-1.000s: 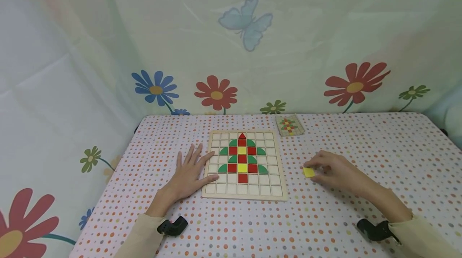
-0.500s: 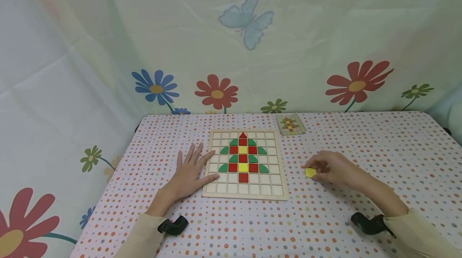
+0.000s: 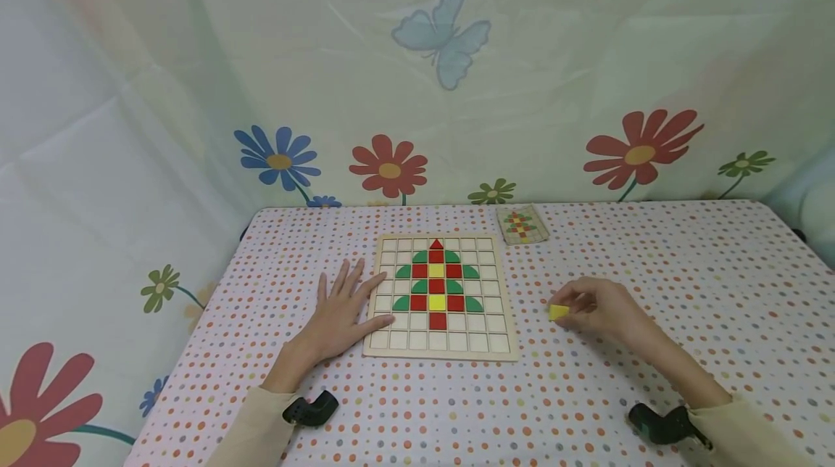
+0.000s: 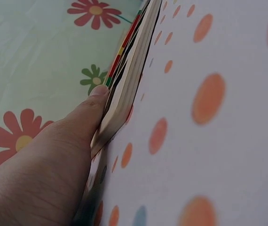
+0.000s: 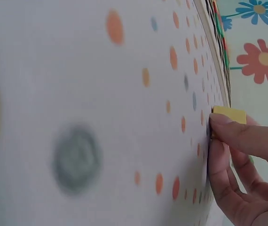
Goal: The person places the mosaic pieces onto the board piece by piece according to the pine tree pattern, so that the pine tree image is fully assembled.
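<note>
A wooden grid board (image 3: 505, 351) lies flat on the table, with red, yellow and green pieces set in it as a tree shape. Along the board's left edge rests my left hand (image 3: 335, 322), fingers spread and straight, the thumb on its rim. To the right of the board, my right hand (image 3: 603, 311) pinches a yellow square tile (image 3: 557, 312) between thumb and fingers. In the right wrist view, the tile (image 5: 230, 114) is tilted up on edge close to the tablecloth. Part of it is hidden by the thumb.
A small pattern card (image 3: 522, 225) with a similar tree picture lies behind the board on the right. The dotted tablecloth (image 3: 417, 409) covers the table. A curtain (image 3: 554, 75) printed with flowers and a butterfly hangs behind it.
The yellow tile has tipped from nearly flat to more upright in my right hand, which stays in about the same place. My left hand has not moved on the board.
</note>
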